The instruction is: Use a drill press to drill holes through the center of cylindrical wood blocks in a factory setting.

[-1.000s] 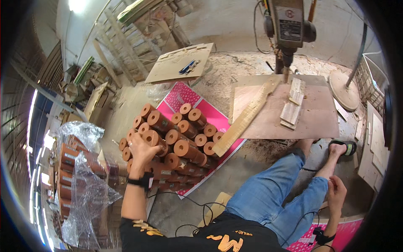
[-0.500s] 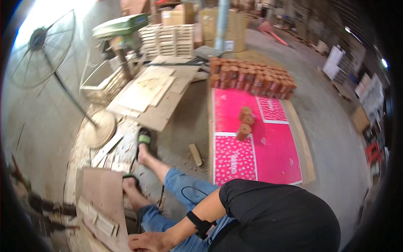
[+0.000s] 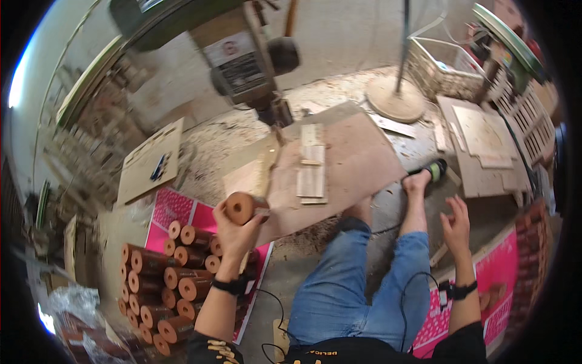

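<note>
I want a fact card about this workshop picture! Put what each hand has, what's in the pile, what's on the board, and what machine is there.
Left hand: holding a brown cylinder with a round hole in its end
Right hand: holding nothing, fingers loosely bent
Pile: many brown cylinders, at the lower left
Under the pile: a pink sheet, partly covered
Board: pale wooden strips lie on it
Machine: a drill, behind the board
Upper right: a pale basket

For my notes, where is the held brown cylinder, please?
In the head view, the brown cylinder is left of centre, held in the left hand, up and right of the cylinder pile.
</note>
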Tool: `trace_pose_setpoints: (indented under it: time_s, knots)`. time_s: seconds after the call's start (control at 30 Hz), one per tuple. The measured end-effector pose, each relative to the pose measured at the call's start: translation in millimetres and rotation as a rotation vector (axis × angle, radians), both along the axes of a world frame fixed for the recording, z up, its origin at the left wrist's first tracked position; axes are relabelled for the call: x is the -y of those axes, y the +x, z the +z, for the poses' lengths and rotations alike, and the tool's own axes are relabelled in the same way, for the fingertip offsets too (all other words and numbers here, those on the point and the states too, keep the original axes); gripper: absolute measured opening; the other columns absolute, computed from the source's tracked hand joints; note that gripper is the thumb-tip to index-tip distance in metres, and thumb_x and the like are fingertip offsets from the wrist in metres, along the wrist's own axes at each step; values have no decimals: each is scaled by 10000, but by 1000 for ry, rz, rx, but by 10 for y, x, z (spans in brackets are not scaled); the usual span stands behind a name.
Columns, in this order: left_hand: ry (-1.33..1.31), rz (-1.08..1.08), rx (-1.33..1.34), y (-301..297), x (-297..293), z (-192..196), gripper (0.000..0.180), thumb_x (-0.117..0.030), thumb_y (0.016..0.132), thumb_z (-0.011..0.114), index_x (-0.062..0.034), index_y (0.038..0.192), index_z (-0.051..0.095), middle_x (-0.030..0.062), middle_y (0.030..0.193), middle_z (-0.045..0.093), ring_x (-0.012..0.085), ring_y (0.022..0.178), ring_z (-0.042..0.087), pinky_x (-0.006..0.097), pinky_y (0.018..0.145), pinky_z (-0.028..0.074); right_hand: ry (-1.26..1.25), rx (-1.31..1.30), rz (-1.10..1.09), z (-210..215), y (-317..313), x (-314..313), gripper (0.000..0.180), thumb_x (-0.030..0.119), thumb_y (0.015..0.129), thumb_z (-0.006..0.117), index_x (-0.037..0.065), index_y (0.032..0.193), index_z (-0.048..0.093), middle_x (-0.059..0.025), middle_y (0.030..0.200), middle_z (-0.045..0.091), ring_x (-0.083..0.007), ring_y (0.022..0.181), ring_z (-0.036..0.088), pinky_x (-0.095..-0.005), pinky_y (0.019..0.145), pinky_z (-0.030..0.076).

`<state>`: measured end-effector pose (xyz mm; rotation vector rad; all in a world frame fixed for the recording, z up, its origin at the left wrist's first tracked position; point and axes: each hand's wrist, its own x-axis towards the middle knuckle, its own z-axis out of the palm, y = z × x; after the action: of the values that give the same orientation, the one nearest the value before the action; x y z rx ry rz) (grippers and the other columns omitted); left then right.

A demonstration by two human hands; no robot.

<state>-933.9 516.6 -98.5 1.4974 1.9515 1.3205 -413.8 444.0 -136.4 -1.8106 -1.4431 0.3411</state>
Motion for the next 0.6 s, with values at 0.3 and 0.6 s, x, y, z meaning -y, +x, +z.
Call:
trace_pose_setpoints:
  time_s: [0.3, 0.6]
  knots:
    - [31, -35, -16, 377, -857, -256, 799, -282, 667, 870, -20, 1272, 418, 183, 1142, 588, 281, 1025, 610, 379, 886, 495, -49, -31, 83, 57, -458, -104, 392, -15, 817, 641, 22, 1203, 585, -155, 1375, 464, -126, 724, 601, -246, 641, 505]
    - [-27, -68, 60, 617, -1040, -414, 802, -226, 714, 842, -10, 1341, 392, 204, 1207, 589, 313, 1104, 610, 391, 931, 496, -115, -26, 85, 135, -587, -94, 360, -3, 810, 652, 26, 1165, 604, -166, 1340, 491, -150, 735, 614, -256, 649, 511]
